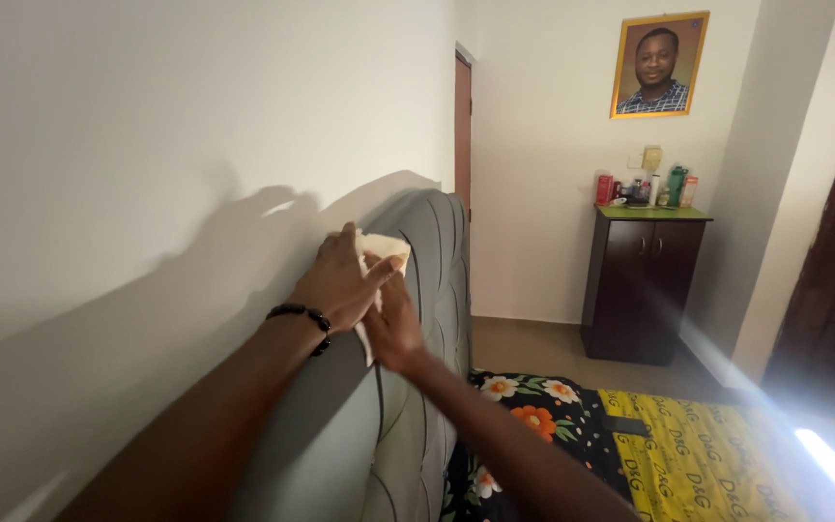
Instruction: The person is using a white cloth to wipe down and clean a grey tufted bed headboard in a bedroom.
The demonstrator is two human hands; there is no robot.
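The room was a plain white-walled bedroom, and I took my bearings from the grey padded headboard (pixel 408 387) standing against the wall (pixel 147 145). On top of that headboard, near its far end, lay a pale folded cloth (pixel 386 247), and both hands were on it. My left hand (pixel 338 280), a black bead bracelet (pixel 302 314) at its wrist, lay flat over the cloth with fingers together and pressed down on the headboard's top edge. My right hand (pixel 393 324) came up from the bed side of the headboard, its fingers curled onto the cloth's hanging lower part; how tightly they closed I could not tell. I judged this the middle of wiping the headboard's top, and the next move would call for sliding the cloth along the crest with steady downward pressure, both hands travelling together. Below the headboard lay a floral and yellow bedspread (pixel 630 445). Beyond the headboard a dark wooden cabinet (pixel 640 280) stood with bottles (pixel 649 188) on top, and a framed portrait (pixel 659 64) above.
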